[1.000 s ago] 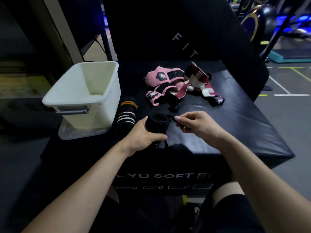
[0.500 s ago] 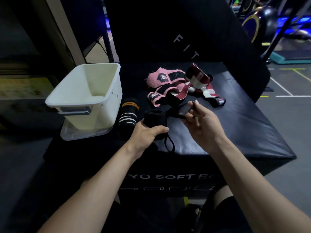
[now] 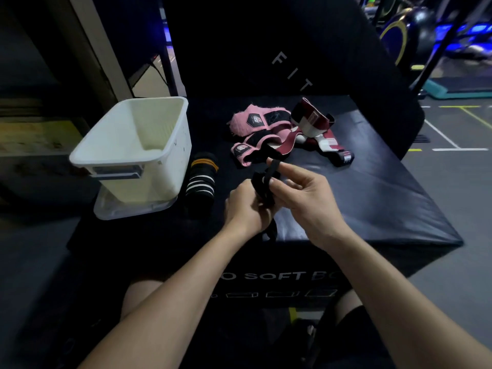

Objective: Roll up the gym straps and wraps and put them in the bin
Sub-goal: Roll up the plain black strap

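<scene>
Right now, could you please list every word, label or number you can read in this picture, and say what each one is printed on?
"FIT" in pale letters, on the black upright pad behind the box.
"O SOFT B", cut off by the forearms, on the front of the black soft box.
Badges on the pink wraps: too small to read.
Label on the maroon and white wrap: too blurred to read.

bin (image 3: 170, 145) white. Held strap (image 3: 262, 186) plain black. Rolled wrap (image 3: 201, 179) black, white stripes plus orange band. Loose wraps: pink/black (image 3: 257, 129), maroon/white (image 3: 316, 129). Box top (image 3: 372, 187) black, white lettering on its front.
</scene>
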